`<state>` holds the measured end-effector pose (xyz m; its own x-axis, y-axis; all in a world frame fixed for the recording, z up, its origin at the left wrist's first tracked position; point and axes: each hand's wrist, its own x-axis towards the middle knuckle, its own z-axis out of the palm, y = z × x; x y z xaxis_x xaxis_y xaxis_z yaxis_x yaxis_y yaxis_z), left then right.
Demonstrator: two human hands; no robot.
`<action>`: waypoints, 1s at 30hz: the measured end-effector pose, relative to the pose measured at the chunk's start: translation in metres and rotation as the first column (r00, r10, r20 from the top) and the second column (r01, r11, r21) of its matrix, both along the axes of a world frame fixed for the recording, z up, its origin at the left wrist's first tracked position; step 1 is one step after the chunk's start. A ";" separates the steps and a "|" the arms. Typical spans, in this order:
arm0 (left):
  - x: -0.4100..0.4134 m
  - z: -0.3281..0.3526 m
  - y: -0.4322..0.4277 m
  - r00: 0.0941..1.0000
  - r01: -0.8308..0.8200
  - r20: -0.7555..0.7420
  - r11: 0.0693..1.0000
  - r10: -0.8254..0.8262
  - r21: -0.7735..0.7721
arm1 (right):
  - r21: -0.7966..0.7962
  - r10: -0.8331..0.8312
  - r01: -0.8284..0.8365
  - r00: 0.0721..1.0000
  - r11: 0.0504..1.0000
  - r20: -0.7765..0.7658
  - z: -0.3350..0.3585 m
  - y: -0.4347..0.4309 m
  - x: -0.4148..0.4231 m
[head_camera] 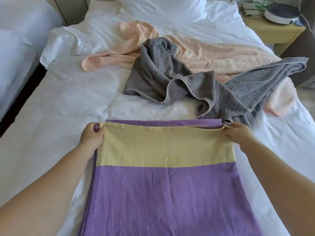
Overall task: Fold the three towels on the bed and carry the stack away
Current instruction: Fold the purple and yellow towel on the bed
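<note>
folding purple-yellow towel (167, 184) at near bed (51, 116) edge; left hand (92, 136), right hand (236, 133) pinching yellow corners. next: align edges, flatten.

The purple towel (162, 193) with a wide yellow band lies flat on the bed (59, 108), folded over on itself. The left hand (92, 135) and the right hand (236, 133) pinch the two corners of its yellow edge, which sits just short of the purple layer beneath. Just beyond the right hand, the grey towel (170, 72) lies crumpled in loose folds, touching the purple towel's far edge. Farther past both hands, the peach towel (213, 55) lies rumpled, partly under the grey one.
</note>
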<state>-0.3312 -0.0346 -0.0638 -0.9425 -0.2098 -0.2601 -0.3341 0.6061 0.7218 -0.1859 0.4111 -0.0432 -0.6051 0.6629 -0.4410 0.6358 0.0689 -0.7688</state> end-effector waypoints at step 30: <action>-0.014 -0.094 0.062 0.702 0.475 0.120 0.337 -0.702 -0.813 | 0.671 0.545 -0.667 0.712 0.324 0.444 -0.106 -0.030 -0.041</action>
